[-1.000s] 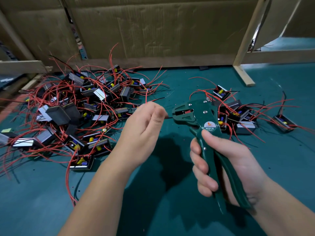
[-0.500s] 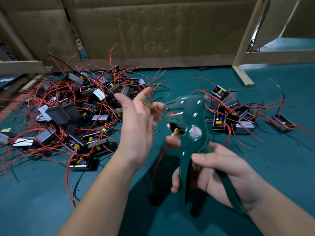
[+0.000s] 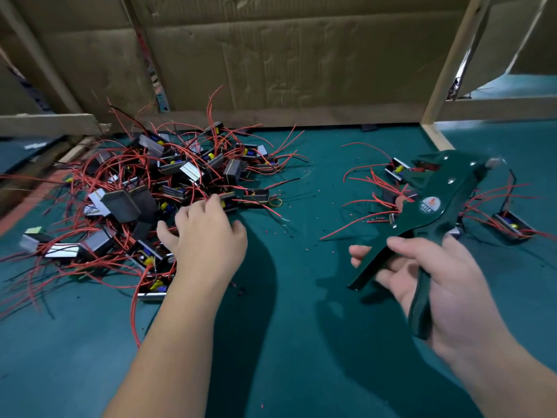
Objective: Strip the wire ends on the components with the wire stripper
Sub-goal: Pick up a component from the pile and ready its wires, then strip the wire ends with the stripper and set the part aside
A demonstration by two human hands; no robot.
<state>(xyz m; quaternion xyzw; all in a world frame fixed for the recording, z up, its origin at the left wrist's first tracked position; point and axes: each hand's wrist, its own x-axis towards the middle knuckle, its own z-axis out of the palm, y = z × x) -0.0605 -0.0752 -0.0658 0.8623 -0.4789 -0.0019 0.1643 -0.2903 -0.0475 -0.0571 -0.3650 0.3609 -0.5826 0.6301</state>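
While the right hand (image 3: pixel 446 285) grips the dark green metal wire stripper (image 3: pixel 434 200) well apart, the empty, spread left hand (image 3: pixel 208 236) touches the heap of black red-wired components (image 3: pixel 144 191) lying just ahead.

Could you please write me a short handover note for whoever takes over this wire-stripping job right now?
Left hand: open, fingers spread on the large pile of components, holding nothing yet.
Right hand: grips the wire stripper, handles apart.
Done: probably the smaller group at right; red insulation scraps dot the mat.
To do: the large pile; pick one and strip its wires.
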